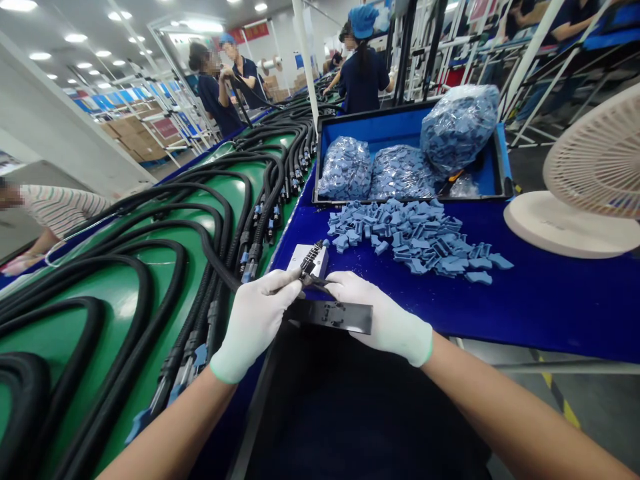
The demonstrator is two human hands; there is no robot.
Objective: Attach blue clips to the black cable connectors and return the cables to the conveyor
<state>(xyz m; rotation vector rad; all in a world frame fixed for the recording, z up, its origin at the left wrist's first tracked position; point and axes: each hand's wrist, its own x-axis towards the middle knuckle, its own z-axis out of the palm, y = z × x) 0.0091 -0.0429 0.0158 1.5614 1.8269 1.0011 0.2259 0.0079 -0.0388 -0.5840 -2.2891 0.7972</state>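
Pinching with thumb and fingers, your white-gloved left hand (pixel 257 317) closes on the near end of a black ribbed piece (pixel 311 259), which slants over a white block (pixel 299 255). Your gloved right hand (pixel 383 310) is just beside it, fingers curled toward a dark strip (pixel 317 283) that spans between both hands; whether they clamp on it, you cannot tell. A flat black plate (pixel 330 315) sits in front of your right palm, its hold hidden.

Left of the block, the blue table (pixel 550 313) ends along the green conveyor (pixel 123 310), where black hoses (pixel 147 287) curve close to your left wrist. On the right, you have open blue surface between the table's near edge and the pile of blue clips (pixel 415 233). Beyond the pile, a tray (pixel 390 125) holds clear bags (pixel 345 170) of similar clips. The fan base (pixel 570 227) on the far right carries faint lettering, too small to read; the red banner (pixel 255 31) far off is blurred.
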